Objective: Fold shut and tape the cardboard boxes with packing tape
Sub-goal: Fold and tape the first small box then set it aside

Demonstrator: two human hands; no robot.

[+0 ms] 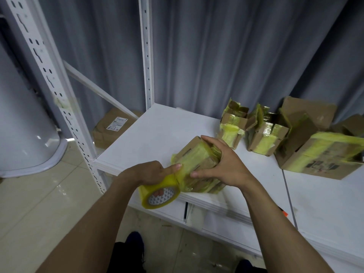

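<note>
Head view is showing the left hand (151,172) gripping the tape roll (157,194), the right hand (222,166) clasping a nearly wrapped box (197,154) at the near edge of the table (157,131), with three open boxes (264,136) waiting far right.

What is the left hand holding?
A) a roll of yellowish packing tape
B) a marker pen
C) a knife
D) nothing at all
A: the left hand grips the tape roll beside the box, which the right hand holds on the white shelf.
</note>
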